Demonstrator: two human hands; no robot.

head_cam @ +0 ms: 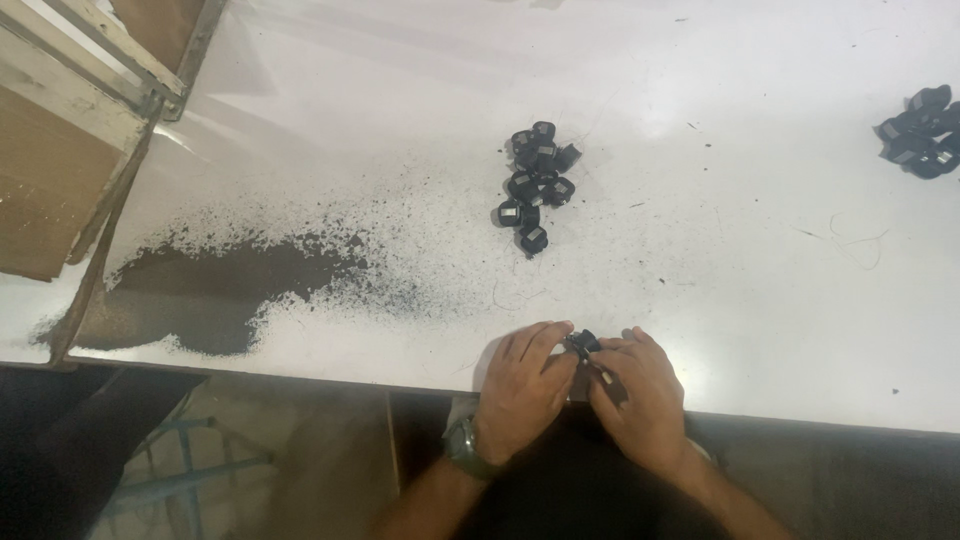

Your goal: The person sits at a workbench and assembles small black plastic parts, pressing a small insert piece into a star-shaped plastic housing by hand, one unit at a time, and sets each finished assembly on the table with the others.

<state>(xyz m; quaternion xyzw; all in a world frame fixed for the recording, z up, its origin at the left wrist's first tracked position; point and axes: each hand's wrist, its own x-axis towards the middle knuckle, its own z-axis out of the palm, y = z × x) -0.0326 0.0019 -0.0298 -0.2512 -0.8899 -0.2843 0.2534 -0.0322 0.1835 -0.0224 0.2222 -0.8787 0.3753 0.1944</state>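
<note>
My left hand (522,388) and my right hand (640,395) meet at the near edge of a white table (700,250). Between their fingertips they pinch one small black part (583,344), mostly hidden by the fingers. A watch sits on my left wrist. A cluster of several similar small black parts (535,185) with pale faces lies on the table farther out, directly beyond my hands.
A wide smear of dark powder (230,290) covers the table's left side, thinning toward the middle. Another pile of black parts (922,132) lies at the far right. Wooden boards (60,150) lean at the left edge. Thin wire scraps lie right of centre.
</note>
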